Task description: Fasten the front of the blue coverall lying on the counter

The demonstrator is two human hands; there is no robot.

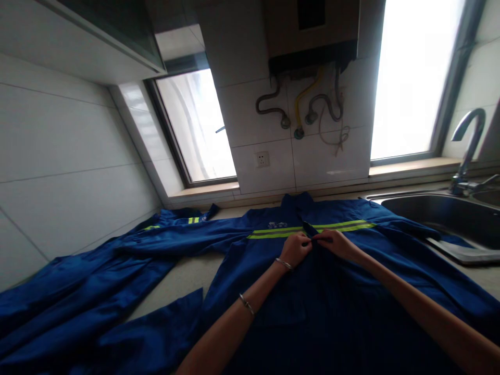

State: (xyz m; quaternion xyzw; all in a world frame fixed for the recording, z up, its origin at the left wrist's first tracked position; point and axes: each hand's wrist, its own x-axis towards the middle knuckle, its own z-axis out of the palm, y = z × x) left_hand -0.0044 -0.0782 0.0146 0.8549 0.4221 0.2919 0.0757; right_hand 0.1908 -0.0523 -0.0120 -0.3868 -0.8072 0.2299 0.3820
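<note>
Together, 2 hands (296, 250) (336, 245) pinch the blue jacket (273, 291) near unreadable lettering (277, 225).

A dark blue cloth work jacket (332, 291) with a yellow-green and grey chest stripe (273, 233) and small white print above it lies front up on the pale worktop (197, 271). Its collar (296, 201) points toward the wall, sleeves spread sideways. Fingers (303, 241) of both hands pinch its front opening, which gapes slightly above them.

The left arm (262, 289) wore a slim silver bangle (284, 264) and, toward eight o'clock from it, a second bangle (246, 304); the right arm (406, 291) was bare.
</note>
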